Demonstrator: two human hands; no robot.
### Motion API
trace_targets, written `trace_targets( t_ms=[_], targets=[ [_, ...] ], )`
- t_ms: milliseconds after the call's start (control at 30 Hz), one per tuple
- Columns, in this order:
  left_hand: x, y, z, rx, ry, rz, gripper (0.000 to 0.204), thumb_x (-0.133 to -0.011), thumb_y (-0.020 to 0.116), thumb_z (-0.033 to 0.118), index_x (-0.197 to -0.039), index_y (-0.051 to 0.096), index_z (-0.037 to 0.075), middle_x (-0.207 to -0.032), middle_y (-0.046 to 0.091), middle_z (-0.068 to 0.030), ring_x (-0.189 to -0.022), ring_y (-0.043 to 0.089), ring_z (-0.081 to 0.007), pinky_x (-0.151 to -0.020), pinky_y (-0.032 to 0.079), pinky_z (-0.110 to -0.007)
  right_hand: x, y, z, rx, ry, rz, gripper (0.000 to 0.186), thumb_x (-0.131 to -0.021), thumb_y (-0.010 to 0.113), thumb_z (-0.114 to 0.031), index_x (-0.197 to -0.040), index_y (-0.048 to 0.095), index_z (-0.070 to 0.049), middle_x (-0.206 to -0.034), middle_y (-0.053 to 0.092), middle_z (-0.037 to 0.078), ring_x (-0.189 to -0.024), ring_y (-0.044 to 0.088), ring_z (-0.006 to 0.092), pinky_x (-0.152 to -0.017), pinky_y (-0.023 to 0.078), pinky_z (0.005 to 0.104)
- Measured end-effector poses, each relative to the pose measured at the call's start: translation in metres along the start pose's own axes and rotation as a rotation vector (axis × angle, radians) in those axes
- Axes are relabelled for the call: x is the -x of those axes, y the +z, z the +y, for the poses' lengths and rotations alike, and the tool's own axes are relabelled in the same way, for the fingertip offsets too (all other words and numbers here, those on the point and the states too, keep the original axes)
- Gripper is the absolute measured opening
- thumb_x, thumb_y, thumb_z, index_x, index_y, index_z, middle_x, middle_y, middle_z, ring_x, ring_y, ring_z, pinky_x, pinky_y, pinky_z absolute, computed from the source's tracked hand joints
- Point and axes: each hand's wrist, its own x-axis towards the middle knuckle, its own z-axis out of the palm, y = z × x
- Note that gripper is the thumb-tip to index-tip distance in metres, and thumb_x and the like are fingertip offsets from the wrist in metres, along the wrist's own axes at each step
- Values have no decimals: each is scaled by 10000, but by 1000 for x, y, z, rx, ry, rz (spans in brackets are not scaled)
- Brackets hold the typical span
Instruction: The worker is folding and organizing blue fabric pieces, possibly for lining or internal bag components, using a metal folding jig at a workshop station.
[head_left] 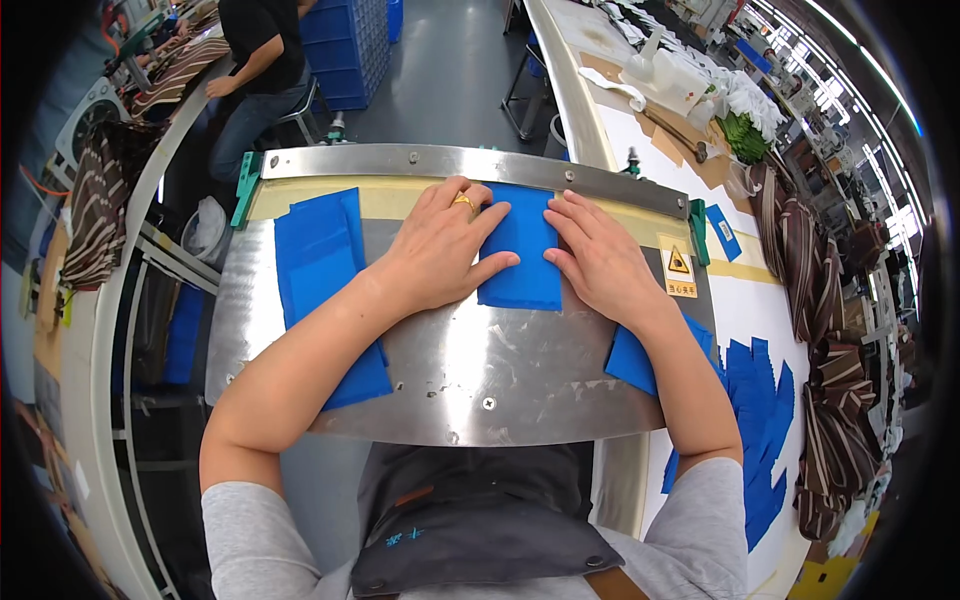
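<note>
On a metal plate (pixel 430 370), a rectangular blue fabric piece (pixel 522 265) lies flat, its far edge against or under a steel bar (pixel 480 163). My left hand (pixel 445 235) lies at its left side, fingers spread, with fingertips and thumb touching the fabric. A ring shows on one finger. My right hand (pixel 605 255) rests at the right side, fingers stretched out and the tips at the fabric's right edge. A stack of blue fabric pieces (pixel 315 250) lies under my left forearm. More blue fabric (pixel 630 360) lies beneath my right forearm.
Many blue pieces (pixel 760 430) lie on the white table at right, beside striped brown cloth (pixel 840 430). A hammer (pixel 690 140) lies farther back. Green clamps (pixel 247 188) flank the bar. A seated person (pixel 262 70) works at far left near blue crates (pixel 345 50).
</note>
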Motion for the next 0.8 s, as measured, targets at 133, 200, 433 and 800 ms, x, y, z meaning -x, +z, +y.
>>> trace_targets(
  t_ms=[133,200,433,800],
  targets=[
    [-5,-11,12,-63,13,-50,377,-887,687,272,-1177,657,33,-1250,627,-123,-1223,496,-361,-1040,411,-433,-6,-19,-11,12,-60,-100,340,-931,667,-269,-1187,672,-45,-1176,671,144,-1178,601,301,-1107,412,434],
    [-11,-13,14,147,-4,-244,255,-817,634,4,-1065,667,51,-1197,675,-107,-1167,556,-346,-995,452,-428,-4,-28,-13,-158,66,-164,322,-931,666,-266,-1177,679,-57,-1155,681,142,-1155,617,305,-1121,395,445],
    [-14,3,14,640,40,-128,224,-833,600,-23,-1034,677,39,-1208,658,-200,-1224,561,-366,-1038,442,-436,-2,1,4,-193,-68,-9,375,-940,654,-245,-1261,634,-51,-1329,607,120,-1271,549,306,-1153,353,478],
    [-8,12,-4,17,-52,13,435,-944,650,292,-1272,631,6,-1420,572,-164,-1312,504,-356,-1100,384,-449,2,-1,6,-81,74,-77,537,-956,641,-359,-1341,570,9,-1452,516,156,-1406,421,332,-1170,333,442]
  ],
)
